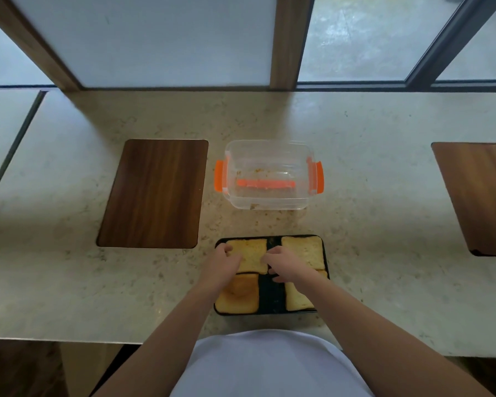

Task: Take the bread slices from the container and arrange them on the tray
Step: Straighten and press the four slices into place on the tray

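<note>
A black tray (273,296) lies near the counter's front edge with several toasted bread slices on it. The far-left slice (254,255) sits between my two hands. My left hand (225,260) touches its left edge with curled fingers, and my right hand (284,263) rests at its right edge, fingers bent. Other slices lie at the far right (305,252), near left (238,295) and near right (297,300). Behind the tray stands a clear plastic container (269,174) with orange clips, holding only crumbs.
A dark wooden inset panel (155,193) lies left of the container, and another (481,196) at the far right. Crumbs dot the beige stone counter (370,224). Windows and wooden posts stand behind it.
</note>
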Motion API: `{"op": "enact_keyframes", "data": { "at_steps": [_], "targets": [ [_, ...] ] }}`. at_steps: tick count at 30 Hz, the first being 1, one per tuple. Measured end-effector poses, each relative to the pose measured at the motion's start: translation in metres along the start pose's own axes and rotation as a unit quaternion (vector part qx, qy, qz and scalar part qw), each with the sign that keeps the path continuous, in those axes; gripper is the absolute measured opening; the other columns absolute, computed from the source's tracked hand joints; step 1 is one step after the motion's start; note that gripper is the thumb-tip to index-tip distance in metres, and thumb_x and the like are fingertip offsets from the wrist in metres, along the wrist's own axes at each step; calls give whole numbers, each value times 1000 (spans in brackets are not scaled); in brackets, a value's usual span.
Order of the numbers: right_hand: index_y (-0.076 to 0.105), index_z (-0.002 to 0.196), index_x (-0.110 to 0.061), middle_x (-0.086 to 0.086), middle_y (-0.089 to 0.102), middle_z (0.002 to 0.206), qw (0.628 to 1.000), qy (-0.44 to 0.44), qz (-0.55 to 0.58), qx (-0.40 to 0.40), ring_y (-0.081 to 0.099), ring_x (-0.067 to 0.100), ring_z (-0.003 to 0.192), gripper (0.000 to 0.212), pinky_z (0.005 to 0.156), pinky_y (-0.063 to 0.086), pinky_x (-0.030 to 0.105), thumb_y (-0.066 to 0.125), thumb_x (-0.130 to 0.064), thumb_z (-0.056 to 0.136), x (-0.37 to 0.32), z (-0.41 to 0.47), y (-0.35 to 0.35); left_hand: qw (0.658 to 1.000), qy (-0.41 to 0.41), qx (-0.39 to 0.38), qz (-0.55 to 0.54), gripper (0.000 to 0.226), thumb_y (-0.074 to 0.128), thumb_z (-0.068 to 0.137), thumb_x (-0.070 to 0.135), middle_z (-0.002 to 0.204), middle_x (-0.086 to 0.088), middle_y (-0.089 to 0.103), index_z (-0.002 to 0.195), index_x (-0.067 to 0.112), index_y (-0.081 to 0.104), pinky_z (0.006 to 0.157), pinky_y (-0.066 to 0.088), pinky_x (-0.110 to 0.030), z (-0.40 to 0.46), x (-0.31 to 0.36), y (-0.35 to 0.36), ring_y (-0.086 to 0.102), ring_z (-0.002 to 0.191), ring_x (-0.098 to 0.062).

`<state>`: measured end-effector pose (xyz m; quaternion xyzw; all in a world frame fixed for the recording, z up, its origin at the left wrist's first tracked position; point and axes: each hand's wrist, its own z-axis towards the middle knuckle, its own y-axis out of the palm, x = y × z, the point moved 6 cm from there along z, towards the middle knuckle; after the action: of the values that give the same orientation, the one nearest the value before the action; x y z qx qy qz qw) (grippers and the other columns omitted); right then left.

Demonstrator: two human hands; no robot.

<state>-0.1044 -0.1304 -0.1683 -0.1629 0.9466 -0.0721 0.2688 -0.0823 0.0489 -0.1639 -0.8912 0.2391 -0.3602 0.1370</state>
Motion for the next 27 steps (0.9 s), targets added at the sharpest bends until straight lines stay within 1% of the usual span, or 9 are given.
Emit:
{"op": "enact_keyframes", "data": {
  "at_steps": [4, 7, 9, 10, 13, 16, 20, 23, 27],
  "targets": [
    [54, 139, -16, -3, 57, 109, 1000, -2, 13, 10, 59, 18, 106, 47, 74, 55, 28, 59, -29, 95, 6, -1, -10, 1000, 3, -10, 10, 52, 51, 92, 34, 92, 12, 54, 141, 21, 46, 59, 42, -26, -2, 5, 7, 56, 80, -6],
    [53, 140, -15, -4, 58, 107, 1000, -12, 11, 10, 60, 14, 100, 49, 69, 54, 26, 60, -30, 94, 8, -2, -11, 1000, 9, -15, 4, 52, 52, 92, 33, 107, 9, 57, 142, 20, 46, 69, 44, -29, -4, 6, 9, 56, 91, -10],
    [50, 141, -13, -3, 59, 103, 999, -18, 11, 24, 61, 14, 96, 52, 72, 56, 29, 61, -31, 94, 11, -3, -10, 1000, 16, -10, 10, 50, 53, 93, 31, 120, 1, 55, 141, 18, 47, 77, 44, -31, -5, 3, 8, 54, 98, -14],
    [49, 140, -14, -2, 59, 102, 999, -21, 10, 41, 61, 14, 94, 51, 76, 58, 33, 61, -31, 93, 12, -5, -11, 1000, 23, -3, 14, 48, 54, 94, 31, 121, -1, 55, 139, 17, 49, 76, 43, -30, -6, 1, 5, 54, 99, -14],
    [55, 116, -19, 1, 63, 98, 997, -36, 7, 66, 64, 16, 89, 27, 89, 61, 45, 62, -30, 93, 19, -11, -8, 998, 43, 26, 36, 39, 56, 95, 28, 121, -4, 59, 132, 16, 55, 77, 43, -30, -13, -12, -5, 55, 103, -16],
    [52, 101, -26, 6, 66, 104, 999, -32, -9, 9, 68, 22, 98, 15, 92, 60, 46, 63, -32, 93, 31, -22, 6, 996, 53, 41, 57, 35, 57, 94, 23, 118, 0, 58, 128, 15, 56, 86, 42, -31, -21, -30, -14, 53, 105, -15],
    [52, 107, -24, 9, 65, 114, 999, -30, -24, -21, 65, 26, 110, 19, 93, 60, 44, 62, -33, 94, 42, -31, 21, 998, 42, 49, 29, 27, 57, 93, 22, 110, 3, 60, 120, 19, 59, 75, 42, -27, -29, -45, -20, 55, 93, -8],
    [51, 112, -25, 3, 64, 111, 998, -40, -46, -29, 66, 23, 108, 22, 93, 59, 44, 61, -35, 95, 46, -34, 30, 999, 25, 40, 24, 22, 56, 93, 23, 103, 5, 61, 115, 22, 58, 63, 41, -24, -32, -55, -20, 55, 87, -5],
    [55, 112, -25, 2, 67, 110, 996, -28, -77, -41, 67, 20, 105, 27, 90, 56, 39, 60, -41, 91, 51, -36, 41, 999, 18, 18, 34, 20, 56, 92, 24, 102, 1, 61, 112, 23, 56, 66, 45, -26, -36, -63, -21, 59, 90, -12]
  ]
}}
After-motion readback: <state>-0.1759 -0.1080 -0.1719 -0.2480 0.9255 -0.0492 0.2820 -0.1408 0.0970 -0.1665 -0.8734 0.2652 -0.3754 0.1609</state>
